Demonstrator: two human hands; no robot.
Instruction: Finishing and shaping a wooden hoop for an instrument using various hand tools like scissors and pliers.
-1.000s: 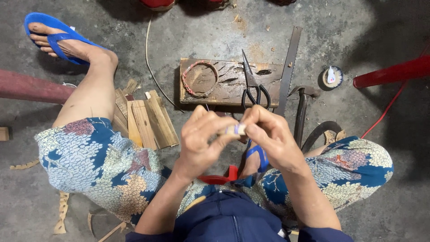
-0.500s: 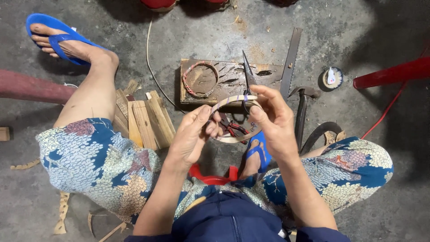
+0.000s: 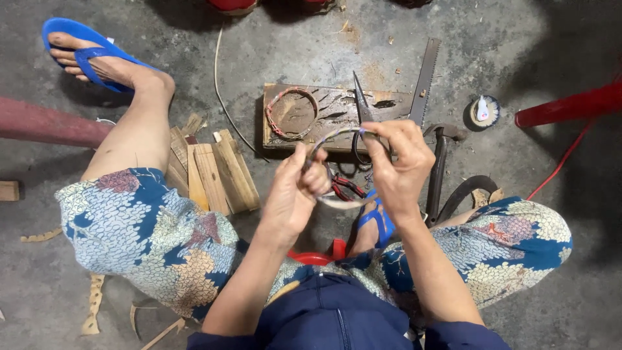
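Above grey concrete floor [image 3: 531, 272], both hands, left [image 3: 295, 194] and right [image 3: 395, 165], grip a thin pale ring [image 3: 337, 202], purple-tipped.

Scissors [image 3: 360, 110] handles hidden behind right hand [image 3: 396, 170]; red stool [image 3: 570, 107] cut off.

Bent strip ring [image 3: 337, 168] held between left hand [image 3: 295, 194] and right hand [image 3: 395, 168]. Wooden board [image 3: 337, 116] on the floor just beyond both hands, small ring [image 3: 291, 111] on it, scissors [image 3: 361, 110] across it. Saw blade [image 3: 424, 81] and hammer [image 3: 440, 165] right of the right hand. Wood blocks [image 3: 207, 170] left of the left hand. Pliers [image 3: 343, 188] beneath the hands.
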